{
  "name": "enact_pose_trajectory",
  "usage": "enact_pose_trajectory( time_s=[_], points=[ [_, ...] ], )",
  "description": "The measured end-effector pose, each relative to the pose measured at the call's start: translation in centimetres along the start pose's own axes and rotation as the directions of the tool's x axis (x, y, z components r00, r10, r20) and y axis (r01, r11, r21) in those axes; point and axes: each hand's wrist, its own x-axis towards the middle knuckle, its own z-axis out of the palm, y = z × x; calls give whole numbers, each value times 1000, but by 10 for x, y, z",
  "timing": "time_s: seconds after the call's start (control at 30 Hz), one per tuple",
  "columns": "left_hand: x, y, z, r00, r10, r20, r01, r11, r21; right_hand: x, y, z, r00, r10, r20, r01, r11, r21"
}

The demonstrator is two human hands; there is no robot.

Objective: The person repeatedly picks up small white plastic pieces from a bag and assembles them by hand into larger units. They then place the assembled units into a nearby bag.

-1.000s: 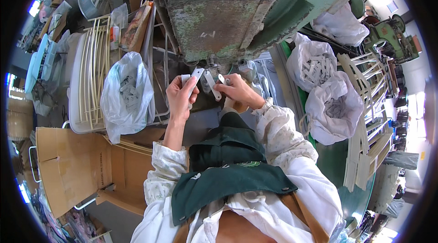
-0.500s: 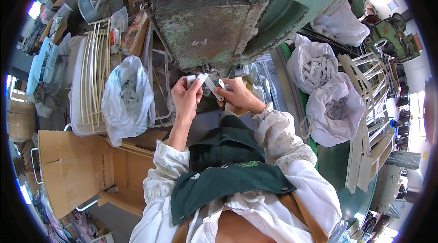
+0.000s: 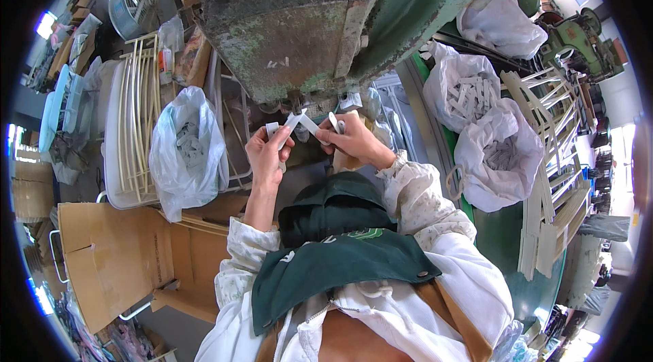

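Observation:
Beneath the head of a worn green press (image 3: pixel 286 42), my hands face each other, a short way apart. My left hand (image 3: pixel 265 152) is closed on flat white strips; one white strip (image 3: pixel 292 120) points up and right from the fingertips, and another white piece (image 3: pixel 273 129) shows by the index finger. My right hand (image 3: pixel 355 142) pinches a white strip (image 3: pixel 309 123) that slants up to the left, its tip close to the left one. A further white piece (image 3: pixel 333 121) stands up between the right fingers. Whether the two tips touch, I cannot tell.
To the left, a clear plastic bag (image 3: pixel 183 165) of small pale pieces rests beside a white tray (image 3: pixel 112 178) with long cream strips. An opened cardboard box (image 3: pixel 109 253) lies nearer. On the right, white sacks (image 3: pixel 493 188) hold grey-white pieces, beside stacked pale strips (image 3: pixel 544 226).
The view has shifted slightly. My left fingers have curled further round their strips. My right fingers now cover the holed lower end of the strip that showed before.

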Motion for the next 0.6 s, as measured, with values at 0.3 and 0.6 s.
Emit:
enact_pose_trajectory(
  time_s=[0.3,0.6],
  points=[
    [3,7,-5,996,8,90,-5,999,-39,-7,-16,0,999,41,-9,-40,999,21],
    [-33,-43,-81,964,-199,175,241,933,-268,-57,16,-121,705,138,-695,8,979,203]
  ],
)
